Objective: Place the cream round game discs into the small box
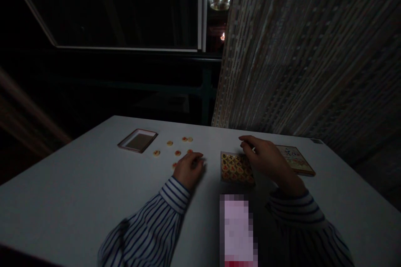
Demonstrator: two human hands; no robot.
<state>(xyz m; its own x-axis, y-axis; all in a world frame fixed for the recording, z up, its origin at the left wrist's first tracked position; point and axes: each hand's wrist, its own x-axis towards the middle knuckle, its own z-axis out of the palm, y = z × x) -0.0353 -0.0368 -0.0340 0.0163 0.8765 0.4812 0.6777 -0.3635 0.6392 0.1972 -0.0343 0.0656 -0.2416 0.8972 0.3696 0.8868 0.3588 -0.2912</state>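
Observation:
My left hand (189, 170) hovers low over the white table, fingers loosely bent and slightly apart, with no piece visible in them. Beside and beyond it lie several loose round Chinese chess pieces (177, 153), pale with markings, some partly hidden by the hand. An open box of Chinese chess pieces (233, 167) sits between my hands, its round pieces in rows with red and dark characters. Over the right edge of that box is my right hand (263, 156), thumb and forefinger stretched leftward with a small gap. I see nothing held there; its other fingers are hidden.
An empty shallow tray-like lid (138, 141) lies at the back left of the white table (94, 183). Behind my right hand rests a flat printed box or board (296, 159). A pixelated pink object (238, 229) is at the front. A string curtain (282, 50) hangs behind, right.

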